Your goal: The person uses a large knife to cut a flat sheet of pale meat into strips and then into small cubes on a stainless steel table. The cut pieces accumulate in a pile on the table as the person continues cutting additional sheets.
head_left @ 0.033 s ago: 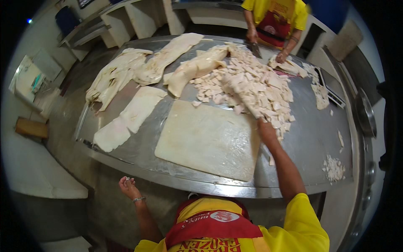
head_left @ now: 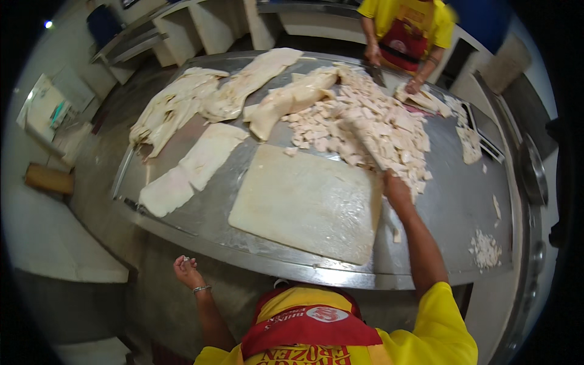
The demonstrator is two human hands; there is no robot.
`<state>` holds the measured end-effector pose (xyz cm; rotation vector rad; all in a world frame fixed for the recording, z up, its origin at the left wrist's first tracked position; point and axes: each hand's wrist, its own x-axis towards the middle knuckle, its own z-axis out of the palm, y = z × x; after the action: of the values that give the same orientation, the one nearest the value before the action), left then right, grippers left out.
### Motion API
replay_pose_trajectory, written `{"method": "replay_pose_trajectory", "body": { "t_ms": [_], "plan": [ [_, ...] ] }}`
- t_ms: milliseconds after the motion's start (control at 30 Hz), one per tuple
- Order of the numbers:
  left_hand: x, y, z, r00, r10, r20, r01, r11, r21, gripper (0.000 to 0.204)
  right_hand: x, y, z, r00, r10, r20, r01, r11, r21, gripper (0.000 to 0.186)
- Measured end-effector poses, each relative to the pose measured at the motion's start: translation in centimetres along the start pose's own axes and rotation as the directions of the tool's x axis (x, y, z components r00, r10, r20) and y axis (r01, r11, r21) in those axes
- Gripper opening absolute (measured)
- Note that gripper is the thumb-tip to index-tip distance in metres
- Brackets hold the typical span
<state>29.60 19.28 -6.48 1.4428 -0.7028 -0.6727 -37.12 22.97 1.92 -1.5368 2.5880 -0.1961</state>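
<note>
Right hand (head_left: 396, 190): fingers closed around the handle of a long knife (head_left: 369, 148), just off the right far corner of the white cutting board (head_left: 304, 204). Blade reaches away from the body, over the near side of a pile of pale cut pieces (head_left: 395, 125); blurred, so cannot tell whether it presses on them. Pile sits on the steel table (head_left: 453, 225), beyond the board. Left hand (head_left: 187, 271): off the table, beyond its near edge, fingers loosely curled; a pale spot shows at the fingertips, but cannot tell whether anything is pinched. Pale flat sheet (head_left: 207, 158) lies left of the board, thick folded slab (head_left: 289, 100) left of the pile. Step in hand, judged: pushing or spreading pieces with the blade, not slicing on the board. Next move, judged: calls for a firm grip, a low blade and clearance from the co-worker's hand (head_left: 415, 84).
</note>
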Motion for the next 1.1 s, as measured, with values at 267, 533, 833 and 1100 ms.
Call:
{"method": "replay_pose_trajectory", "body": {
  "t_ms": [267, 533, 833, 1100],
  "plan": [
    [4.4, 1.4, -0.3, 0.992, -0.011, 0.122, 0.001, 0.997, 0.078, 0.011, -4.9, -0.7, -3.8, 0.989, 0.011, -0.147, 0.014, 0.985, 0.171, 0.020],
    [14.6, 2.7, 11.0, 0.761, 0.239, 0.603, -0.504, 0.803, 0.318, 0.048, -15.0, -7.9, 2.1, 0.987, 0.137, -0.080, -0.135, 0.990, 0.033, 0.031],
    [23.0, -1.5, 26.6, 0.469, 0.240, 0.850, -0.858, 0.353, 0.373, 0.061, -12.6, -25.9, -13.2, 0.979, -0.006, 0.202, -0.034, 0.980, 0.195, 0.034],
    [24.7, -0.6, 29.6, 0.331, 0.062, 0.942, -0.836, 0.483, 0.262, 0.021, -17.3, -44.7, -24.0, 0.737, -0.669, 0.100, 0.658, 0.743, 0.122, 0.028]
  ]
}}
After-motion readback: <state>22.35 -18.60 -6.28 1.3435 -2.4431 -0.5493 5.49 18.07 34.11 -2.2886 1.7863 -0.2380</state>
